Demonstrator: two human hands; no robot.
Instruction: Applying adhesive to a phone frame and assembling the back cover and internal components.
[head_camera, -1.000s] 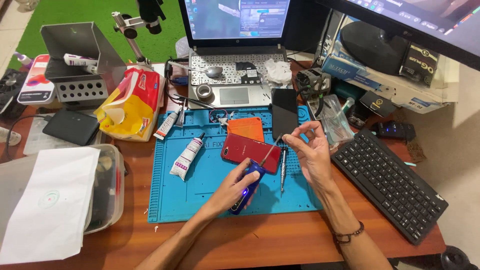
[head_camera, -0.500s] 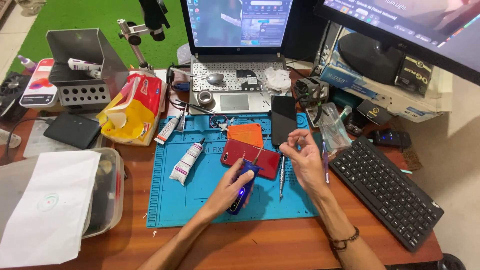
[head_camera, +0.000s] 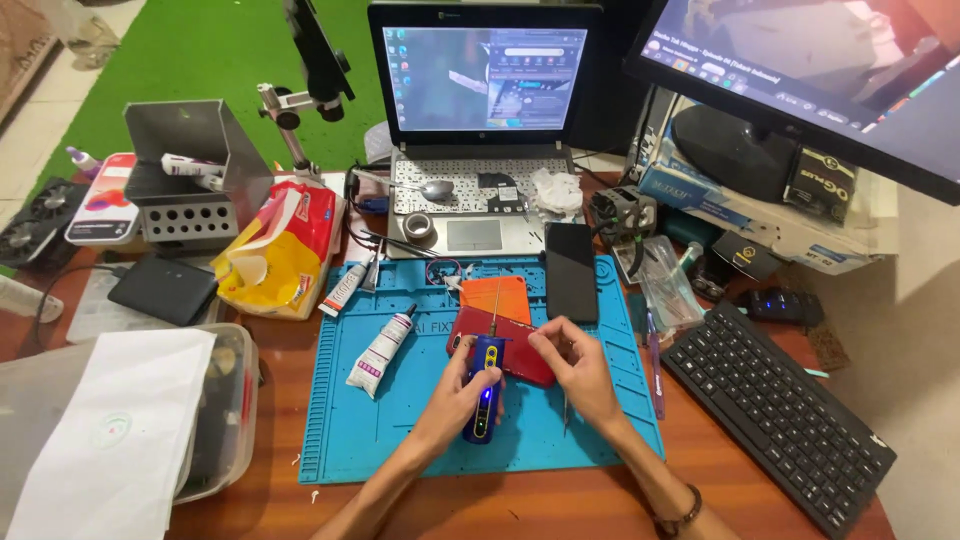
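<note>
We see our left hand (head_camera: 450, 395) wrapped around a blue electric screwdriver (head_camera: 484, 390), its grip closed on the body with a small blue light glowing near the lower end. The thin bit points away from us and its tip stands over the red phone (head_camera: 520, 350), which lies on the blue work mat (head_camera: 350, 420) near the middle of the wooden bench (head_camera: 520, 505).

Our right hand (head_camera: 580, 375) rests at the phone's right edge, fingers pinched together in a narrow grip; whether something tiny sits between the fingertips we cannot tell. A slim metal tool (head_camera: 565, 415) lies on the mat just beside that hand.

An orange rectangular piece (head_camera: 495, 297) lies on the mat just behind the red phone, and 1 black phone (head_camera: 571, 270) lies face up to its right. A white glue tube (head_camera: 381, 352) lies on the mat to the left of the red phone, well apart from our hands. A second smaller tube (head_camera: 345, 290) lies at the mat's top left corner.

Behind the mat stands an open laptop (head_camera: 480, 120). A black keyboard (head_camera: 775, 415) lies on the right of the bench, and a clear plastic box (head_camera: 225, 420) with white paper (head_camera: 100, 440) over it sits at the left.
</note>
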